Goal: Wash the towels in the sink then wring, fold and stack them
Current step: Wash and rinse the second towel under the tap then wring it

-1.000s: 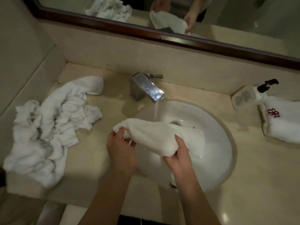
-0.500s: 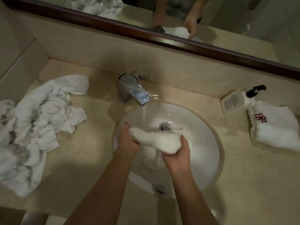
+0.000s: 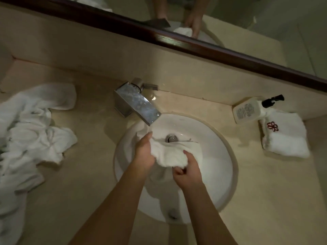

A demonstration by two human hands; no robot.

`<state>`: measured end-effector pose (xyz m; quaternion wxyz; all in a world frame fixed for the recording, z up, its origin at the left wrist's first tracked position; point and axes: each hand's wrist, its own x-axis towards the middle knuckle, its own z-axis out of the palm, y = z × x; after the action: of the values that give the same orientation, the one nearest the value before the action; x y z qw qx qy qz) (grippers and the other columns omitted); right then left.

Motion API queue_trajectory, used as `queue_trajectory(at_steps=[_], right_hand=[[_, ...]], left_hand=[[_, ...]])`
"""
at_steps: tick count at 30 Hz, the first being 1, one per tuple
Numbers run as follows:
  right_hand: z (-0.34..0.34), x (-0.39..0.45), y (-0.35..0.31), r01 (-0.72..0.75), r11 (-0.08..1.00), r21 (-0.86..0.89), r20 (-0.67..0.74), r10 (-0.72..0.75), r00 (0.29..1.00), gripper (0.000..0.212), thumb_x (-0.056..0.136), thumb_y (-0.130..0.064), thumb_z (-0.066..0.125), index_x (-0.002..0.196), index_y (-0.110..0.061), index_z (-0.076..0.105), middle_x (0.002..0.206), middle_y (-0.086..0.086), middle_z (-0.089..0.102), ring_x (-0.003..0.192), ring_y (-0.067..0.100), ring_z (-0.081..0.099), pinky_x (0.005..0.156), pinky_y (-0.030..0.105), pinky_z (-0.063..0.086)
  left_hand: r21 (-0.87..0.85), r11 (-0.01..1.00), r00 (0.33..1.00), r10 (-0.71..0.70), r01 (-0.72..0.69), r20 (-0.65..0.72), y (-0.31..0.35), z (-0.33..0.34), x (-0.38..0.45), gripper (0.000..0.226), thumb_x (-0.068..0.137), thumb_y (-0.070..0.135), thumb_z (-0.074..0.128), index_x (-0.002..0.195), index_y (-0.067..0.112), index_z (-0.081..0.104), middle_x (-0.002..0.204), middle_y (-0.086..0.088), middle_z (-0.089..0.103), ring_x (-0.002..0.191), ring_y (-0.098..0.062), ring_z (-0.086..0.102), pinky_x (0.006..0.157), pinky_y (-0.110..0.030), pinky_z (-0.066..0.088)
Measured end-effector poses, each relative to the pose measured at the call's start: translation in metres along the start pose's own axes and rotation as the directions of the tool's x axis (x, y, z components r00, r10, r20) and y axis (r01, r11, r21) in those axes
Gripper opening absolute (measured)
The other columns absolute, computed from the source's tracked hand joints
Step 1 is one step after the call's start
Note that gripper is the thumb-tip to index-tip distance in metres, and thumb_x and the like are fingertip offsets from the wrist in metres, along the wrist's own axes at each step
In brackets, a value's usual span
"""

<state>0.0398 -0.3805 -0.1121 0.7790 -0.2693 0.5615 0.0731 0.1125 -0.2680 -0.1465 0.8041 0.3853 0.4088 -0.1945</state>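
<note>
Beige stone counter [image 3: 265,200] under a dark-framed mirror [image 3: 203,46], white sink [image 3: 219,156] at centre, left hand [image 3: 144,153] and right hand [image 3: 188,172] both clenching a wet towel [image 3: 169,154], crumpled towels [image 3: 30,138] at nine o'clock, folded towel [image 3: 286,138] at three o'clock.

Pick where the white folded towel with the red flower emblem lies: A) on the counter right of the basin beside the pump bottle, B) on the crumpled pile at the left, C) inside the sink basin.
A: the white folded towel with the red flower emblem lies on the beige counter, right of the white round sink basin, against the pump bottle.
</note>
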Motion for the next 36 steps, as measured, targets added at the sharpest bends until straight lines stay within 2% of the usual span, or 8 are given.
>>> queue_trajectory(at_steps=[3, 6, 11, 16, 23, 28, 32, 36], right_hand=[[0.045, 0.003, 0.010, 0.317, 0.751, -0.578, 0.032, -0.367, 0.929, 0.043, 0.095, -0.036, 0.061, 0.127, -0.008, 0.057, 0.108, 0.000, 0.068, 0.097, 0.020, 0.069, 0.081, 0.033, 0.057], [0.068, 0.006, 0.021, 0.393, 0.197, -0.898, 0.273, -0.453, 0.849, 0.071, 0.100, -0.057, 0.041, 0.154, -0.011, 0.031, 0.143, 0.011, 0.052, 0.135, 0.032, 0.047, 0.113, 0.039, 0.034], [0.109, 0.055, 0.006, 0.371, 0.287, -0.883, 0.258, -0.362, 0.896, 0.067, 0.089, -0.058, 0.040, 0.139, -0.014, 0.046, 0.132, 0.015, 0.061, 0.119, 0.033, 0.058, 0.105, 0.047, 0.044], [0.101, 0.036, 0.050, 0.453, -0.037, -0.891, 0.448, -0.241, 0.861, 0.048, 0.099, -0.048, 0.044, 0.127, -0.012, 0.058, 0.117, 0.009, 0.066, 0.105, 0.023, 0.060, 0.090, 0.032, 0.045], [0.100, 0.100, 0.037, 0.433, 0.119, -0.894, 0.354, -0.408, 0.842, 0.048, 0.085, -0.039, 0.053, 0.117, -0.004, 0.059, 0.107, 0.012, 0.069, 0.101, 0.027, 0.066, 0.086, 0.040, 0.052], [0.085, 0.056, 0.045, 0.341, 0.130, -0.931, 0.316, -0.185, 0.931, 0.035, 0.098, -0.028, 0.047, 0.128, -0.011, 0.052, 0.109, 0.004, 0.058, 0.100, 0.022, 0.055, 0.095, 0.042, 0.048], [0.085, 0.067, 0.032, 0.320, 0.152, -0.935, 0.242, -0.386, 0.890, 0.030, 0.100, -0.024, 0.045, 0.123, -0.007, 0.053, 0.116, 0.014, 0.061, 0.106, 0.033, 0.057, 0.094, 0.044, 0.047], [0.105, 0.081, 0.015, 0.305, 0.476, -0.825, 0.028, -0.504, 0.863, 0.034, 0.100, -0.031, 0.044, 0.118, -0.003, 0.052, 0.103, 0.019, 0.065, 0.092, 0.035, 0.063, 0.093, 0.045, 0.050]], left_hand=[[0.447, 0.888, 0.981, 0.170, -0.109, -0.097, 0.009, 0.007, 0.010, 0.013, 0.099, 0.021, 0.052, 0.097, 0.010, 0.058, 0.081, -0.006, 0.063, 0.083, -0.027, 0.060, 0.070, -0.030, 0.047], [0.624, 0.767, 0.986, 0.162, -0.150, 0.037, 0.022, 0.010, 0.002, 0.034, 0.101, 0.033, 0.047, 0.073, 0.016, 0.058, 0.066, -0.002, 0.060, 0.065, -0.024, 0.057, 0.052, -0.027, 0.042], [0.703, 0.694, 0.987, 0.146, -0.154, 0.073, 0.019, -0.012, -0.004, 0.042, 0.102, 0.047, 0.038, 0.109, 0.016, 0.066, 0.100, -0.007, 0.069, 0.090, -0.021, 0.064, 0.076, -0.029, 0.052], [0.219, 0.962, 0.986, -0.167, 0.161, 0.006, 0.022, -0.026, 0.017, 0.040, 0.106, 0.033, 0.030, 0.123, 0.008, 0.056, 0.094, -0.006, 0.057, 0.081, -0.019, 0.055, 0.066, -0.027, 0.042], [0.431, 0.897, 0.995, -0.102, 0.096, -0.008, 0.023, -0.026, 0.029, 0.048, 0.102, 0.045, 0.037, 0.137, 0.015, 0.051, 0.135, -0.003, 0.056, 0.117, -0.025, 0.056, 0.102, -0.041, 0.047], [0.319, 0.929, 0.982, -0.183, 0.188, -0.048, 0.019, -0.044, 0.059, 0.042, 0.101, 0.027, 0.039, 0.123, -0.002, 0.060, 0.136, -0.024, 0.054, 0.102, -0.027, 0.058, 0.068, -0.023, 0.053], [0.577, 0.812, 0.991, -0.130, 0.090, 0.029, 0.016, -0.020, 0.046, 0.043, 0.106, 0.027, 0.035, 0.134, -0.002, 0.049, 0.137, -0.019, 0.053, 0.115, -0.028, 0.055, 0.085, -0.030, 0.048], [0.804, 0.579, 0.988, 0.134, -0.138, 0.073, 0.018, 0.006, 0.025, 0.036, 0.104, 0.028, 0.042, 0.124, 0.003, 0.058, 0.113, -0.014, 0.061, 0.113, -0.029, 0.058, 0.091, -0.033, 0.044]])
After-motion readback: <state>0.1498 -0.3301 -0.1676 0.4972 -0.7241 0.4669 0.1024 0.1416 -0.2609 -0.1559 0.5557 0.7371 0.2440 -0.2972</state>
